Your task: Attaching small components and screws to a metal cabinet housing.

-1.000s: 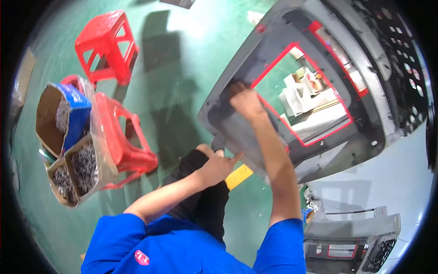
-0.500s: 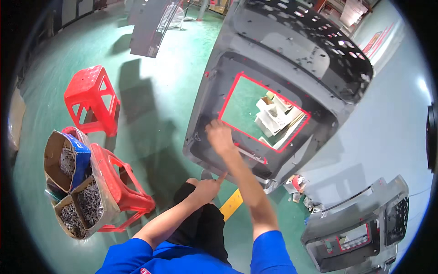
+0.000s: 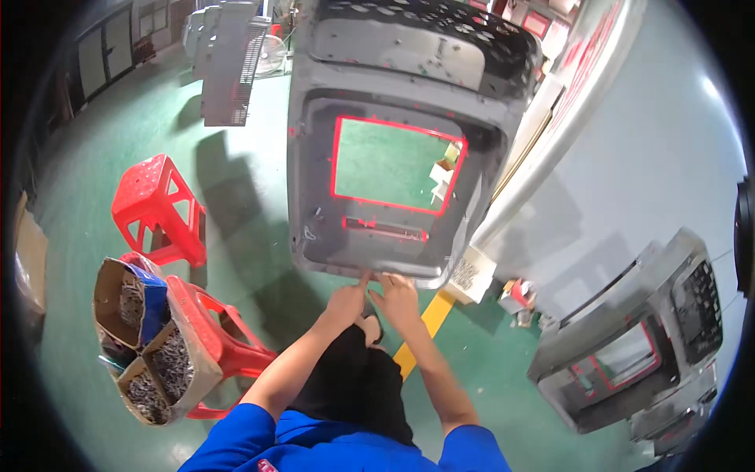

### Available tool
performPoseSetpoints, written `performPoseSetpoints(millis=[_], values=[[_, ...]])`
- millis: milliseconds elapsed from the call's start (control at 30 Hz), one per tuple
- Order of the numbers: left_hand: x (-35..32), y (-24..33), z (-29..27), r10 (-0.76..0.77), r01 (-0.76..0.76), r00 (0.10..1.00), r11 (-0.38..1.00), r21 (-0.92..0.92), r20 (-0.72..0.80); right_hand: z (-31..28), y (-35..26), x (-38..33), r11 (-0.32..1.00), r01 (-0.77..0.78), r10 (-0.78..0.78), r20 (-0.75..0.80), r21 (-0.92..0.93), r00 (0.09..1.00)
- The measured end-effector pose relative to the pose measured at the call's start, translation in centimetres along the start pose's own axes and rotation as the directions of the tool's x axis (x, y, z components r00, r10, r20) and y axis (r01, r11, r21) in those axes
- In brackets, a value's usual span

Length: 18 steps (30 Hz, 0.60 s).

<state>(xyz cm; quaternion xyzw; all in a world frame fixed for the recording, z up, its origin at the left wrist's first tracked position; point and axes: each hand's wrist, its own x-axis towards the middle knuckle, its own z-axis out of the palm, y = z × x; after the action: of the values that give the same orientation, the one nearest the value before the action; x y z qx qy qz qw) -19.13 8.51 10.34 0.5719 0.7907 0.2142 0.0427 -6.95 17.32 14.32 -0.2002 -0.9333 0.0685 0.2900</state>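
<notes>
A large grey plastic housing [image 3: 314,173] with a red-edged rectangular opening stands on the green floor in front of me, its perforated black part at the far end. My left hand [image 3: 346,297] and my right hand [image 3: 397,293] rest side by side on the housing's near bottom edge. The left forefinger points up against the rim. Whether either hand pinches something small I cannot tell. My blue sleeves and dark trousers fill the lower middle.
A red plastic stool [image 3: 157,206] stands at the left; a second red stool [image 3: 224,346] carries cardboard boxes of screws [image 3: 145,354]. A yellow floor stripe [image 3: 429,318], a small white box [image 3: 472,277], another grey housing [image 3: 629,346] at right, grey panels [image 3: 228,63] at back.
My right hand came down from inside the red-edged opening to the housing's near edge, beside the left hand. The housing now stands squarer in view, and the view has shifted.
</notes>
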Motion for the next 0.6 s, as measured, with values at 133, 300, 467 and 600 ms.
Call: performPoseSetpoints(millis=[133,300,467,600], values=[[1.9,-0.8,-1.0,0.023,-0.026,0.998,0.998,-0.066,-0.052,2.4,0.8,-1.1,0.993,0.064,-0.064,0.005,-0.096,0.998],[8.3,-7.2,-4.0,0.244,-0.213,0.967,0.93,-0.301,0.069,2.9,-1.3,1.0,0.996,0.06,-0.06,0.009,0.068,0.998],[10.6,-5.1,-4.4,-0.084,0.428,0.902,0.295,-0.855,0.423,3.9,-0.7,1.9,0.939,-0.015,0.059,-0.118,0.345,0.991],[10.8,-7.2,-4.9,-0.02,0.393,0.919,0.114,-0.912,0.394,2.9,-1.1,4.6,0.747,-0.223,0.364,-0.105,0.627,0.925]])
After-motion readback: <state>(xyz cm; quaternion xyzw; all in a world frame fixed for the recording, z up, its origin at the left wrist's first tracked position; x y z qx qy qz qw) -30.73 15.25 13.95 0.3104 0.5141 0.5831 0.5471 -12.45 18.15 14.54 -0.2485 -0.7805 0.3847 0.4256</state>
